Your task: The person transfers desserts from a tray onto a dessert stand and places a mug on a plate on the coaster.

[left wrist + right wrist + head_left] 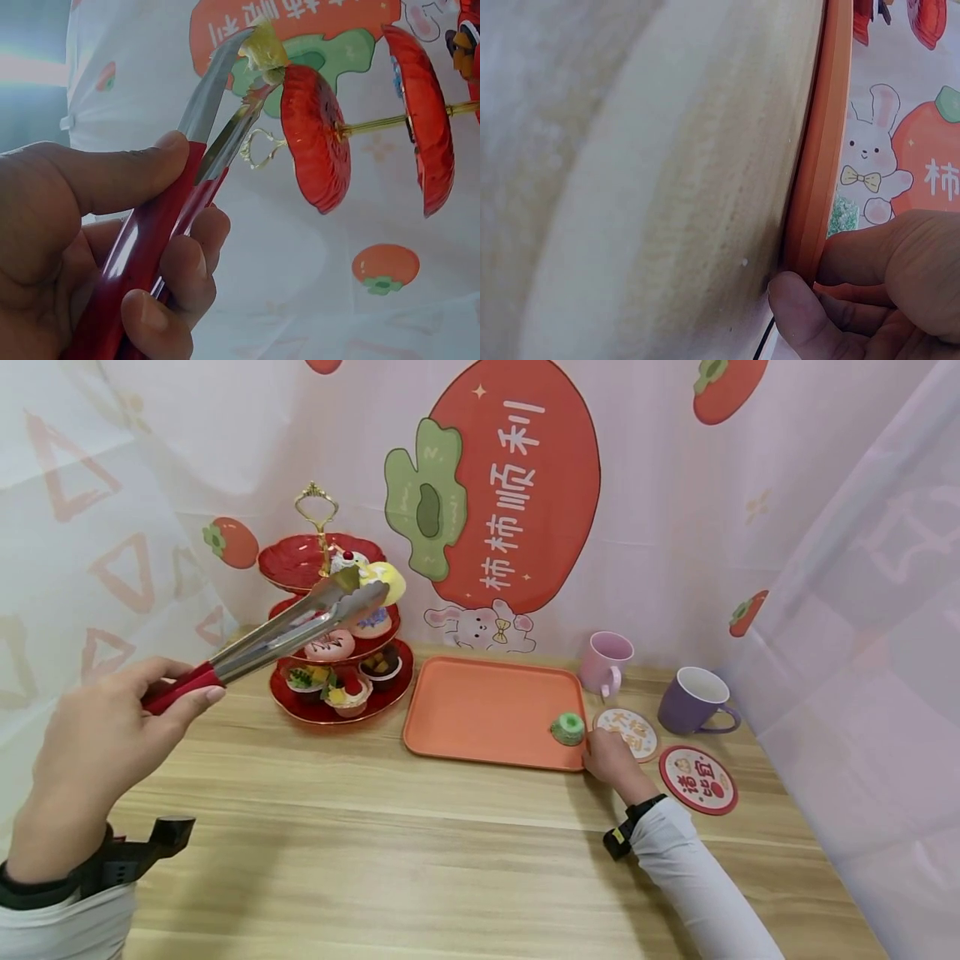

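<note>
My left hand (105, 756) grips the red handles of metal tongs (273, 639). Between the tong tips is a small yellow cake (390, 582), held up beside the top of a red three-tier cake stand (288, 558). At the near right corner of an orange tray (480, 710), my right hand (611, 760) pinches the rim (817, 172) between thumb and fingers. On that tray, close to the right hand, sits a small green cake (567, 729). A white cake with a red berry (347, 558) shows on the stand's top tier, partly hidden by the tongs.
Several cupcakes, among them a pink one (330, 646), fill the lower tiers. Right of the tray stand a pink mug (606, 662) and a purple mug (692, 702), with a white coaster (637, 733) and a red-rimmed coaster (699, 780) before them. Printed curtains (645, 527) enclose the table.
</note>
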A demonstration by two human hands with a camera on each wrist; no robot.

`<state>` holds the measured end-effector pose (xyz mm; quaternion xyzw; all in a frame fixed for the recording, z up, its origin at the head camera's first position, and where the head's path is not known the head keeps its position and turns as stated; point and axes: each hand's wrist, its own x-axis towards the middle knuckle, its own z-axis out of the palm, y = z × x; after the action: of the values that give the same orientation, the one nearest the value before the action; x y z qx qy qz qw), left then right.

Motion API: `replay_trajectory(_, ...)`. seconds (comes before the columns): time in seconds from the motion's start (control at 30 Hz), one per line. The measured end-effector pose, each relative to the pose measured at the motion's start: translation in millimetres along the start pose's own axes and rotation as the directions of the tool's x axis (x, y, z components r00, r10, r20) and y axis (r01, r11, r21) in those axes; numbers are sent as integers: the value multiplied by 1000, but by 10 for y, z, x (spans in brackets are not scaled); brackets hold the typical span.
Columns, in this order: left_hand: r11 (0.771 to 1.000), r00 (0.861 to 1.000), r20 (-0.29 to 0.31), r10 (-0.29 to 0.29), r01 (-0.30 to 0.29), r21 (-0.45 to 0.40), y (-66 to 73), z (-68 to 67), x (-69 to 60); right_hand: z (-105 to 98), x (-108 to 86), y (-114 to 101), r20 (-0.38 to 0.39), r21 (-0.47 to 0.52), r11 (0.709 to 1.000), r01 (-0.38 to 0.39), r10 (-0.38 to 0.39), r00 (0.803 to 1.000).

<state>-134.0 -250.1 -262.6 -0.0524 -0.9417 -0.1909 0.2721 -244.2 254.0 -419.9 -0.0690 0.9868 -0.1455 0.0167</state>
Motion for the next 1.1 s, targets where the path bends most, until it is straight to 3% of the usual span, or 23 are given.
replay_trajectory(0.23,1000,1000,-18,-21,21,-7,-46,-43,-8,1,2,-5,5,-1,1000,-14,14,1000)
replay_trajectory(0.47,998,998,-20,-57,57,-20,0,-116,-39,-5,0,-10,8,-3,1000,-13,13,1000)
replay_trajectory(0.6,996,994,-96,-57,50,-80,-66,-118,-40,-5,3,-12,13,-10,1000,-16,16,1000)
replay_trajectory(0.7,988,982,-177,-60,33,-153,-167,-99,-27,-2,1,-15,19,-11,1000,-17,18,1000)
replay_trajectory(0.8,968,968,-229,-107,49,-244,-271,-89,-12,-4,0,-19,24,-5,1000,-20,20,1000)
replay_trajectory(0.93,940,949,-234,-210,131,-315,-350,-85,6,-8,1,-20,23,-1,1000,-26,26,999)
replay_trajectory(1.0,937,945,-222,-242,168,-306,-360,-85,12,-9,1,-17,21,-3,1000,-26,27,999)
replay_trajectory(1.1,948,948,-199,-247,195,-251,-361,-88,28,-9,0,-12,21,6,1000,-26,26,999)
